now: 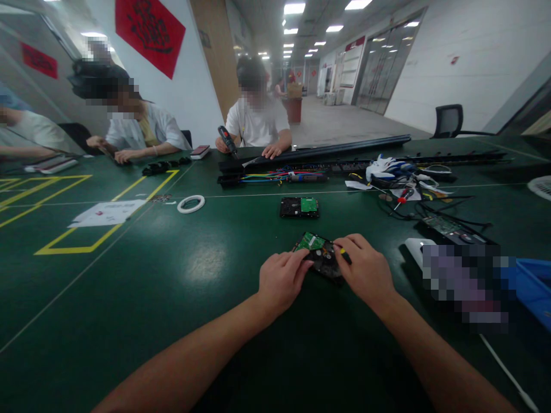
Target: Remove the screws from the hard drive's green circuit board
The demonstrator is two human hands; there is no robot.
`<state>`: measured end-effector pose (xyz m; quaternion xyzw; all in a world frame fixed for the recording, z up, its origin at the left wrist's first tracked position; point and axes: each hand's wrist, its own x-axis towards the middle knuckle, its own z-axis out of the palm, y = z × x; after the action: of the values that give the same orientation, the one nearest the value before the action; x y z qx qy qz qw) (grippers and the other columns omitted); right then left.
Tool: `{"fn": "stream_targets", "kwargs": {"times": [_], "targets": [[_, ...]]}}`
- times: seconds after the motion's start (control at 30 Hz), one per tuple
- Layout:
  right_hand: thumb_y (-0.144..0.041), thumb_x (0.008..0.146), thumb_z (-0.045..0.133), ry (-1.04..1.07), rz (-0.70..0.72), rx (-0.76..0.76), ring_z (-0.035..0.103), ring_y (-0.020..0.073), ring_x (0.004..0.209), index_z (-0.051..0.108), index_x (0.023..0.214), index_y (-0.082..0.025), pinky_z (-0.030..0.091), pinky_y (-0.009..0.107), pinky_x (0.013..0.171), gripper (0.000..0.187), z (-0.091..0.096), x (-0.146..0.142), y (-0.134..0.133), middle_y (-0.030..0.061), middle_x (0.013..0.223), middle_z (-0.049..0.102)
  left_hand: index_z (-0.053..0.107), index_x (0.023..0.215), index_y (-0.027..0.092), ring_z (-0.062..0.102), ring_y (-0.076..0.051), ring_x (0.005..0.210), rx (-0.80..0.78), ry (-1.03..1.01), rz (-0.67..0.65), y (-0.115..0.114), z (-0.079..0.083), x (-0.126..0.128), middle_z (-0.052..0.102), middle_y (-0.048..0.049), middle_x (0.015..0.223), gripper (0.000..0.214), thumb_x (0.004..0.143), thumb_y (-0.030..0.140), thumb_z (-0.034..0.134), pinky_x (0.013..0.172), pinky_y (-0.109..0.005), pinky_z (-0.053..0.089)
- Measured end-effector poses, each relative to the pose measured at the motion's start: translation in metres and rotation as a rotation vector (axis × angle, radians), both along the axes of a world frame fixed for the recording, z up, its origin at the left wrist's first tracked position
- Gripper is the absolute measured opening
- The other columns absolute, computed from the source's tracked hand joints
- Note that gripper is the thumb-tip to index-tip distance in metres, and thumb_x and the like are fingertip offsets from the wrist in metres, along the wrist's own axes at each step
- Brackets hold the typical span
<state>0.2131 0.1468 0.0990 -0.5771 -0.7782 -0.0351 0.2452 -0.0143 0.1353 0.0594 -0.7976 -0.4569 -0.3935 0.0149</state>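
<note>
A black hard drive (319, 253) with a green circuit board lies tilted on the green table (181, 298) in front of me. My left hand (280, 279) grips its left edge, fingers curled on it. My right hand (365, 268) is closed on a small tool with a yellow handle (343, 252), whose tip rests on the drive. A second hard drive (299, 207) lies flat a little farther away, untouched.
Across the table a person holds an electric screwdriver (227, 140) beside a long black rail (318, 152) with coloured wires. Another person sits at far left. A tape roll (191, 203), paper sheet (108, 212), tools and cables (408, 192), and a blue bin (534, 287) surround me.
</note>
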Motion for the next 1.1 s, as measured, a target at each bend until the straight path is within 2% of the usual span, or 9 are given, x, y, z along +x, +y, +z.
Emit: {"fn": "stream_targets", "kwargs": {"times": [0.1, 0.27, 0.4, 0.6, 0.7, 0.87, 0.97, 1.03, 1.1], "targets": [[-0.029, 0.102, 0.050, 0.019, -0.131, -0.081, 0.070, 0.0242, 0.089, 0.073, 0.102, -0.020, 0.048, 0.035, 0.073, 0.024, 0.004, 0.020, 0.010, 0.0106, 0.107, 0.075, 0.070, 0.117, 0.024, 0.075, -0.021, 0.083, -0.018, -0.013, 0.087, 0.007, -0.003, -0.006, 0.080, -0.0064, 0.102, 0.021, 0.110, 0.031, 0.052, 0.080, -0.033, 0.059], [-0.036, 0.098, 0.054, 0.116, -0.251, -0.291, 0.069, 0.0248, 0.081, 0.074, 0.095, -0.023, 0.043, 0.035, 0.070, 0.025, 0.007, 0.036, 0.020, 0.0076, 0.089, 0.078, 0.061, 0.137, 0.027, 0.074, -0.023, 0.087, -0.136, 0.021, 0.044, -0.003, -0.009, 0.006, 0.077, -0.0071, 0.108, 0.031, 0.108, 0.026, 0.051, 0.079, -0.036, 0.059], [-0.040, 0.094, 0.057, 0.287, -0.231, -0.475, 0.067, 0.0211, 0.067, 0.075, 0.095, -0.024, 0.042, 0.032, 0.065, 0.024, 0.005, 0.038, 0.024, 0.0032, 0.073, 0.074, 0.051, 0.145, 0.020, 0.071, -0.030, 0.092, -0.236, 0.057, 0.019, -0.017, -0.004, 0.015, 0.071, -0.0116, 0.111, 0.047, 0.104, 0.041, 0.058, 0.082, -0.046, 0.061], [-0.051, 0.088, 0.064, 0.638, -0.172, -0.664, 0.047, 0.0126, 0.048, 0.073, 0.096, -0.022, 0.031, 0.026, 0.050, 0.031, -0.004, 0.048, 0.029, -0.0040, 0.051, 0.057, 0.036, 0.151, 0.020, 0.070, -0.028, 0.096, -0.272, -0.092, 0.040, -0.019, -0.002, 0.013, 0.048, -0.0189, 0.139, 0.059, 0.101, 0.042, 0.059, 0.075, -0.048, 0.064], [-0.050, 0.084, 0.069, 0.763, -0.136, -0.783, 0.043, 0.0105, 0.047, 0.071, 0.095, -0.020, 0.026, 0.024, 0.047, 0.033, -0.005, 0.055, 0.030, -0.0051, 0.051, 0.054, 0.031, 0.153, 0.022, 0.069, -0.029, 0.104, -0.245, -0.143, 0.045, -0.021, -0.003, 0.014, 0.039, -0.0201, 0.146, 0.066, 0.098, 0.041, 0.064, 0.083, -0.053, 0.065], [-0.049, 0.083, 0.071, 0.715, -0.070, -0.856, 0.045, 0.0094, 0.049, 0.069, 0.089, -0.019, 0.028, 0.022, 0.048, 0.030, 0.003, 0.060, 0.026, -0.0055, 0.053, 0.053, 0.033, 0.151, 0.023, 0.069, -0.029, 0.111, -0.336, -0.254, 0.002, -0.031, 0.001, 0.019, 0.030, -0.0194, 0.154, 0.062, 0.099, 0.036, 0.064, 0.099, -0.059, 0.062], [-0.046, 0.082, 0.072, 0.713, -0.002, -0.945, 0.049, 0.0096, 0.051, 0.069, 0.087, -0.020, 0.026, 0.021, 0.046, 0.026, 0.010, 0.059, 0.021, -0.0057, 0.055, 0.054, 0.031, 0.153, 0.025, 0.064, -0.034, 0.124, -0.355, -0.278, -0.019, -0.034, 0.003, 0.020, 0.027, -0.0191, 0.157, 0.064, 0.099, 0.036, 0.064, 0.106, -0.062, 0.059], [-0.043, 0.081, 0.073, 0.717, 0.043, -0.991, 0.049, 0.0088, 0.050, 0.069, 0.086, -0.021, 0.025, 0.021, 0.046, 0.023, 0.013, 0.056, 0.018, -0.0045, 0.060, 0.059, 0.032, 0.153, 0.024, 0.063, -0.034, 0.128, -0.364, -0.292, -0.015, -0.031, 0.002, 0.018, 0.026, -0.0189, 0.157, 0.062, 0.101, 0.036, 0.063, 0.108, -0.062, 0.057], [-0.041, 0.081, 0.073, 0.728, 0.103, -1.038, 0.051, 0.0075, 0.050, 0.069, 0.086, -0.020, 0.024, 0.021, 0.045, 0.022, 0.013, 0.050, 0.015, 0.0004, 0.078, 0.072, 0.034, 0.152, 0.023, 0.063, -0.033, 0.128, -0.385, -0.320, -0.017, -0.024, 0.001, 0.015, 0.026, -0.0189, 0.157, 0.059, 0.102, 0.036, 0.062, 0.110, -0.062, 0.055]]}}
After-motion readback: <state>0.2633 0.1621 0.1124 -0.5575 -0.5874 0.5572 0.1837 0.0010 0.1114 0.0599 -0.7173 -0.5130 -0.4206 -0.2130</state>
